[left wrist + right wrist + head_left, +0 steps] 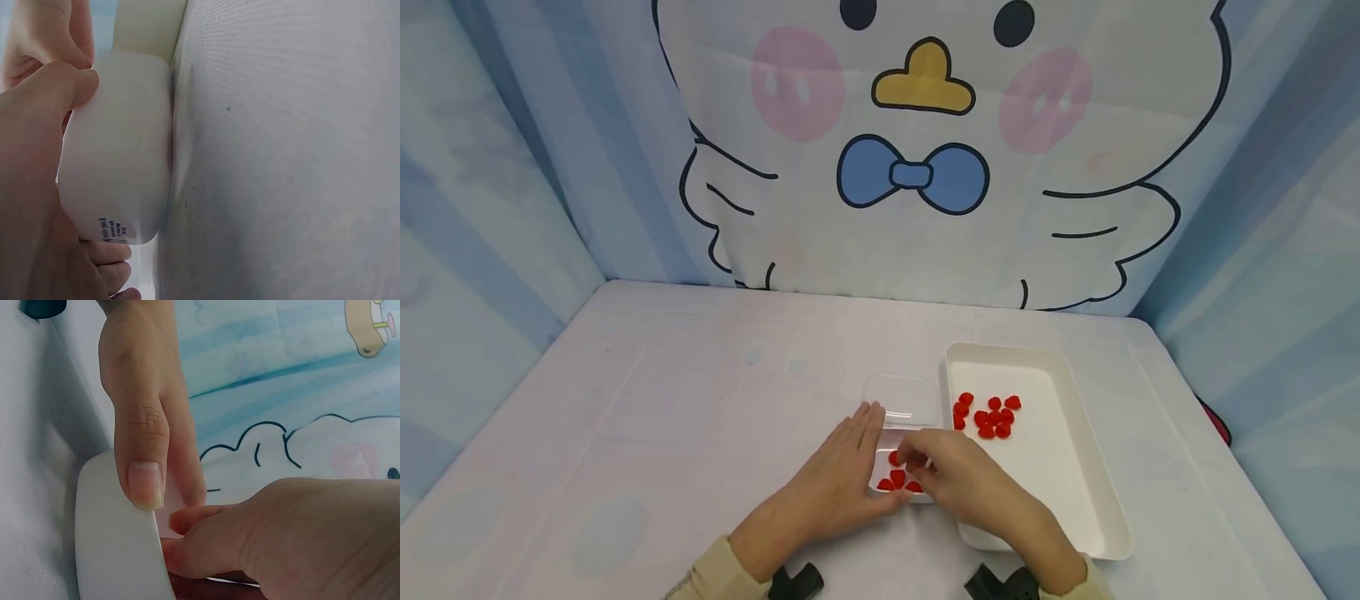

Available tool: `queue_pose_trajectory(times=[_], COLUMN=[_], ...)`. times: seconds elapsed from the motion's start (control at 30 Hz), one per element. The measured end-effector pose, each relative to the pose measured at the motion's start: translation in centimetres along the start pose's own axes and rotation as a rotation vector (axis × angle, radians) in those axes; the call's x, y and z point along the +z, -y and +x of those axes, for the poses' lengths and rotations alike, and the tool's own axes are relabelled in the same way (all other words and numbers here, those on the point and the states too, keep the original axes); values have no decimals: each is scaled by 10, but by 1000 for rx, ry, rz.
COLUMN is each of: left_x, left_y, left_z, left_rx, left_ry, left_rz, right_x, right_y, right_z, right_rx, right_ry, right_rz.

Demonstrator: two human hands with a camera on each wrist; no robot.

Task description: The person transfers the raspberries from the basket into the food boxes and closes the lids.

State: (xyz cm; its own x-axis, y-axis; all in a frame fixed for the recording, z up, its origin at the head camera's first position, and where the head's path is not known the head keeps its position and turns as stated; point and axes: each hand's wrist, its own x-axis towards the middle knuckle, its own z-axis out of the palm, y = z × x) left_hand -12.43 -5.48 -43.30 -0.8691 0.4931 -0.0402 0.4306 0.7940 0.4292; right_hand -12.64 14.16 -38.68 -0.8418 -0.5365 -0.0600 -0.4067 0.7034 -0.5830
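A small white plastic box [921, 497] sits on the table with its clear lid [901, 400] behind it and several small red pieces [897, 478] inside. My left hand [838, 475] holds the box, fingers along its left end and thumb over the near rim. In the left wrist view, dark print marks the wall of the box [125, 150]. My right hand [958, 479] reaches in from the right, its curled fingertips inside the box by the red pieces. Whether a piece sits between those fingertips is hidden. The right wrist view shows the left thumb pressing the box wall [119, 550].
A shallow white tray [1075, 500] lies right of the box, with several red pieces [994, 418] in its far left part. A white cloth covers the table [662, 400]. Patterned blue curtains [1262, 250] stand at the sides and a printed backdrop [917, 250] behind.
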Motion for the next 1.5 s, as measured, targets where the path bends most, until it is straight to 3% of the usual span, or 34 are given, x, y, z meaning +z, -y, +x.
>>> queue_pose_trajectory(times=[0.3,0.8,1.03,1.5], left_x=[-1,0,-1,0], left_y=[-1,1,0,0], left_z=[0,0,-1,-1], left_rx=[7,4,-1,-24], left_ry=[-12,-4,-18,15], left_rz=[2,-8,-6,-31], right_x=[-6,-29,-37,-44], right_y=[0,-18,-27,-37], right_z=[-1,-7,-9,-12], right_rx=[-55,-4,53,191], right_ry=[-60,-262,-329,-301], right_rz=[50,104,56,44])
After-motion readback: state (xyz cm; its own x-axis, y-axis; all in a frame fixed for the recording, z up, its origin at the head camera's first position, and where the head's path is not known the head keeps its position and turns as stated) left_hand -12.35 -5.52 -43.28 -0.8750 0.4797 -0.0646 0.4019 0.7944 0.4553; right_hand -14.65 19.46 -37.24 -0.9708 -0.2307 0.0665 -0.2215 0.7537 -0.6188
